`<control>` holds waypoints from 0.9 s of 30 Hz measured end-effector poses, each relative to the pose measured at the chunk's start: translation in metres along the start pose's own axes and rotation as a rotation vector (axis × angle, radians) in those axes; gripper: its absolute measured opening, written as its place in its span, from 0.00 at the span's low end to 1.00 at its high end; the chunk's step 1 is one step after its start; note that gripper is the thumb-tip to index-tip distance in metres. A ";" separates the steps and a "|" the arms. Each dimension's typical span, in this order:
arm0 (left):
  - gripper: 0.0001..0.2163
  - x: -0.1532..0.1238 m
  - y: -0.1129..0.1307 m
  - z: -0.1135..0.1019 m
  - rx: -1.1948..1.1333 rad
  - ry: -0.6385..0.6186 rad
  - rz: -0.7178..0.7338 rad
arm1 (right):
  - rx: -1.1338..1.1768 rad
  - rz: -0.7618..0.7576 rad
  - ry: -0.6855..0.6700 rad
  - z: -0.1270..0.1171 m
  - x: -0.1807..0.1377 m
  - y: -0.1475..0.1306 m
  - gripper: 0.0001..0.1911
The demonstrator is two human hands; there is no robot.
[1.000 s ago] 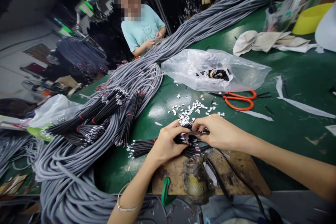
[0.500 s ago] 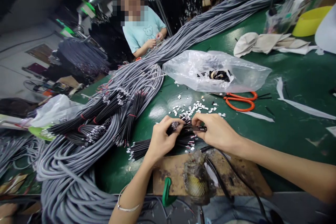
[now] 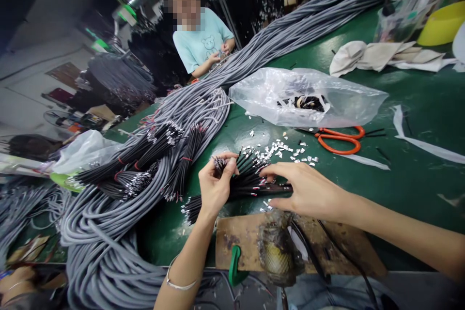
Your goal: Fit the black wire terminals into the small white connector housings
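My left hand [image 3: 215, 185] is closed round a bunch of short black wires [image 3: 242, 177] with bare, silvery ends, some of which fan out to the right of my thumb. To the right, my right hand [image 3: 305, 189] has its thumb and fingers apart around a dark, narrow item [image 3: 278, 188] lying by the wire ends; its kind is unclear, and I see no firm grip on it. Below my left hand lies another bundle of black wires [image 3: 191, 208]. Small white pieces [image 3: 278, 149] are scattered just beyond the hands.
Orange-handled scissors [image 3: 341, 140] lie beside a clear plastic bag [image 3: 348, 97]. Thick grey cables [image 3: 105, 232] and tied black wire bundles [image 3: 185, 160] fill the left. A stained board [image 3: 236, 232] with a green clamp [image 3: 235, 264] sits at the near edge. A co-worker [image 3: 203, 43] sits across.
My right hand has opened and drawn slightly right, away from the wires. My left hand has shifted left with the bunch, whose ends now spread out more. The view has moved slightly.
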State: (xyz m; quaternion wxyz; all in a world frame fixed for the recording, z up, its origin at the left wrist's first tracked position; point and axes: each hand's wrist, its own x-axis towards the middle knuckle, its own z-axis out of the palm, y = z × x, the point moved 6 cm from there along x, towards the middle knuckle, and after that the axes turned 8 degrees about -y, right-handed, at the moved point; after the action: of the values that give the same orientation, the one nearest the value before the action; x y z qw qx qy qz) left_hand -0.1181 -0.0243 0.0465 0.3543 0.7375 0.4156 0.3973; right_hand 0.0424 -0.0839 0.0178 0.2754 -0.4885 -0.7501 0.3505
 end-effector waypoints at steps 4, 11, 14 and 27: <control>0.07 -0.002 -0.001 0.001 -0.023 -0.003 0.009 | -0.028 0.047 0.031 0.005 0.001 0.006 0.16; 0.07 -0.003 0.001 -0.002 -0.024 0.020 0.032 | -0.024 0.092 0.077 0.006 0.002 0.013 0.12; 0.07 -0.003 0.002 -0.001 -0.017 0.016 0.035 | -0.015 0.074 0.099 0.004 0.002 0.011 0.11; 0.06 -0.005 0.001 0.002 0.012 -0.005 0.020 | 0.056 0.005 0.107 0.011 0.001 0.009 0.13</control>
State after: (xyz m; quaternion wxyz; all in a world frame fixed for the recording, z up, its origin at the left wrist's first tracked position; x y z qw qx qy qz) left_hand -0.1174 -0.0291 0.0448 0.3468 0.7449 0.4097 0.3964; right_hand 0.0383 -0.0830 0.0043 0.3280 -0.5006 -0.7228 0.3455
